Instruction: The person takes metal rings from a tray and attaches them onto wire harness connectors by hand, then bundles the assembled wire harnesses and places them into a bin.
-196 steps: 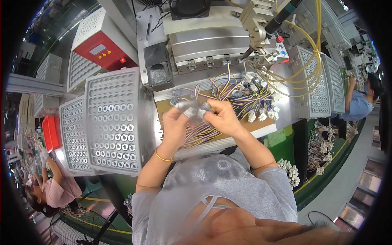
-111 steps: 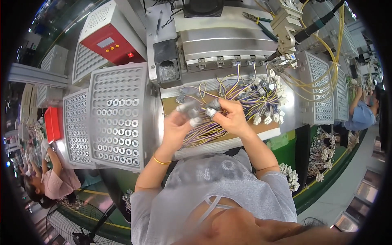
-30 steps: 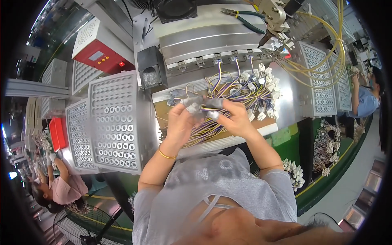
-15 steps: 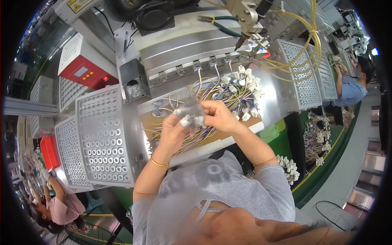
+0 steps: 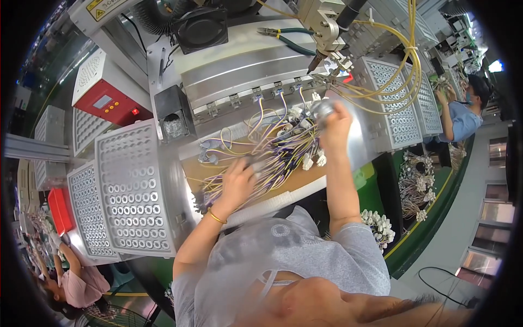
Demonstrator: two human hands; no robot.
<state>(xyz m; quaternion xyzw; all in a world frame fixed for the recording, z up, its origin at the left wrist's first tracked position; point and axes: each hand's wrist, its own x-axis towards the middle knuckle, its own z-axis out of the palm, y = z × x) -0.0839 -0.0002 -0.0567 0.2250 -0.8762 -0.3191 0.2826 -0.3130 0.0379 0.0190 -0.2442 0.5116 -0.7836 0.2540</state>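
My left hand [image 5: 239, 180] rests low over a bundle of yellow, white and dark wires [image 5: 278, 163], its fingers bent and their tips blurred among the strands. Farther right and higher, my right hand [image 5: 336, 128] is closed at the far end of the bundle, beside white plastic connectors [image 5: 308, 161]. A grey blur at its fingertips hides what is pinched there. Beyond the hands, a metal fixture [image 5: 234, 82] carries a row of small clamps, several with wire ends in them. The wires lie on a brown board [image 5: 302, 177] with a white padded front edge.
Perforated grey trays [image 5: 136, 191] stand at left, near a red-and-white control box [image 5: 103, 87]. Green-handled cutters [image 5: 291, 38] lie behind the fixture. A soldering head [image 5: 318, 60] with yellow tubes hangs at right, by more trays [image 5: 395, 103]. Co-workers sit at both sides.
My hands were together over the wires and have parted. The right moved right and away toward the connectors; the left dropped lower onto the bundle. The view shifted slightly.
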